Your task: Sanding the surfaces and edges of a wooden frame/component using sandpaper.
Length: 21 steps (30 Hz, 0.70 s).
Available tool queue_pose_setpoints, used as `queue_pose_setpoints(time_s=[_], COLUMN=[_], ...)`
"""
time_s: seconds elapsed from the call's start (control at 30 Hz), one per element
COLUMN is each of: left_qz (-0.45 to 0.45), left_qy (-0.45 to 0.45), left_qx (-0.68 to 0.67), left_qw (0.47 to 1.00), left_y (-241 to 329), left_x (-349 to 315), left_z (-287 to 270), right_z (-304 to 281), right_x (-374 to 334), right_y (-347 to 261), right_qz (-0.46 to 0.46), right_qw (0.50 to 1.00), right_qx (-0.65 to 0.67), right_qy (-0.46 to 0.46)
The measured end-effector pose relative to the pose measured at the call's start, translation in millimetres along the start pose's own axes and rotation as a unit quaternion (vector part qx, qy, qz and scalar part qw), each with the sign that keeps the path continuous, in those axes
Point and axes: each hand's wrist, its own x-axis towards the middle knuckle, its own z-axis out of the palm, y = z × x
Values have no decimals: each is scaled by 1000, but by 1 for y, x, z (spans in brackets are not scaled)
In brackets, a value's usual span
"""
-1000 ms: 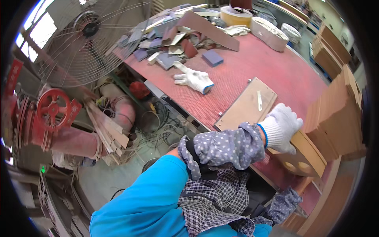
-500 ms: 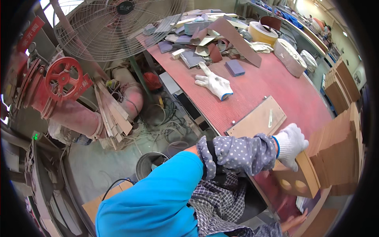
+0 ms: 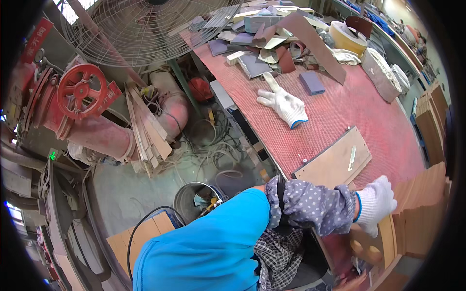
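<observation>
My left hand [image 3: 376,203], in a white knitted glove with a blue cuff, has its fingers bent over the upper edge of a curved wooden piece [image 3: 387,240] with round holes. That piece stands on edge at the table's right side, close to a stack of curved wooden pieces [image 3: 421,213]. My right hand [image 3: 357,282] is bare and low at the lower edge, smeared by motion and partly cut off. Its fingers cannot be made out. A flat wooden board [image 3: 335,162] with small metal knobs and a pale strip lies beyond my left forearm.
On the red table [image 3: 388,126] lie a loose white glove [image 3: 286,105], a purple block [image 3: 311,83] and a heap of sanding scraps [image 3: 272,48]. A caged fan [image 3: 150,34], red valve wheel [image 3: 82,90] and metal bucket [image 3: 180,200] stand left. More brown stacks [image 3: 429,126] rise at right.
The view has shifted, so the table things sit farther right and my right hand sits lower and blurred. My left hand still grips the curved wooden piece.
</observation>
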Motion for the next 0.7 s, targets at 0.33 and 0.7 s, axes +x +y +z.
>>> queue_pose_setpoints(time_s=[0.33, 0.7], left_qz=[24, 24], left_qy=[35, 30], left_qx=[-28, 57], left_qw=[999, 998], left_y=[-4, -11], left_x=[-3, -1], left_z=[-5, -1], right_z=[-42, -40], right_x=[-74, -176], right_y=[38, -53], right_qz=[82, 116], right_qw=[947, 860], right_qx=[311, 470], right_qy=[21, -158])
